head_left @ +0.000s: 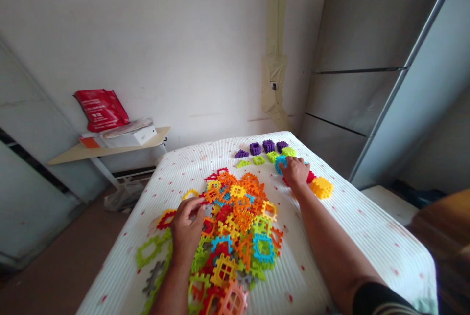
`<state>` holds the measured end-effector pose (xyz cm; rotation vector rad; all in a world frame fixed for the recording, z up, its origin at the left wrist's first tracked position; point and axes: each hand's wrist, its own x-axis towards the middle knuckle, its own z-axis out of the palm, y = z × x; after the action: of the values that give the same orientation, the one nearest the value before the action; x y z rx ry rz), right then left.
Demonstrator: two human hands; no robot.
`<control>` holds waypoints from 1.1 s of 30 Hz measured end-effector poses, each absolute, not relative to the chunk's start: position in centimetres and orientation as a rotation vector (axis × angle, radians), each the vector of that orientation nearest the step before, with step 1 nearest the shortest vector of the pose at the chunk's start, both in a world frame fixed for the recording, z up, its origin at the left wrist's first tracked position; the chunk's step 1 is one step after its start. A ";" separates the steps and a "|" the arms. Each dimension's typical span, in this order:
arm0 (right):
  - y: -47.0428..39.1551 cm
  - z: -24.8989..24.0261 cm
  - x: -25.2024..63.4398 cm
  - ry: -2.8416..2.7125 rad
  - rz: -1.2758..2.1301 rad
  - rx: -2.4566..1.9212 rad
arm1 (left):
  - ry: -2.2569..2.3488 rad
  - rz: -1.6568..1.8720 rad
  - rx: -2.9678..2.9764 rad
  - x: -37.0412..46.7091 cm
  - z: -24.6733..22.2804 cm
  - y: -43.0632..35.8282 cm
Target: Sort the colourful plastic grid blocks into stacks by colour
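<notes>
My left hand [186,224] hovers over the left side of a loose heap of interlocking plastic building pieces [240,217]. Its fingers are bent, thumb and fingertips apart, and I see nothing between them. My right hand [295,170] reaches to the back right, its fingers bent down around a blue building piece [279,164] at a blue stack; the hand hides much of that stack. Just beyond it are green pieces [272,157] and stacks of purple pieces [268,146]. Partly behind the wrist are red pieces [311,176], with a yellow stack [322,187] beside them.
Everything lies on a table with a white ribbed, red-dotted cover [183,158]. A grey cabinet [352,60] stands close on the right. To the left, a small side table [69,154] bears a white box [134,136] and a red bag [101,109].
</notes>
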<state>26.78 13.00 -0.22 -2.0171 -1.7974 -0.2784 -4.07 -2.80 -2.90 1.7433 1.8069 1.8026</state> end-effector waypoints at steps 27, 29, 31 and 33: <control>12.6 0.0 25.7 -1.865 -0.362 -1.801 | 1.897 1.401 2.083 -3.6 -2.9 -2.4; 12.3 0.0 24.9 -1.930 -0.391 -1.670 | 1.934 1.186 2.217 -3.2 -2.9 -2.2; 12.1 -0.1 24.1 -1.991 -0.407 -1.553 | 2.006 0.931 2.296 -2.6 -2.8 -2.1; 11.9 -0.3 23.3 -2.051 -0.412 -1.454 | 2.118 0.698 2.300 -1.9 -2.5 -2.2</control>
<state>23.27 11.95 -0.34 -1.4542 -2.0512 -0.4116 -1.86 -2.15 -2.55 2.3000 2.1178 0.6985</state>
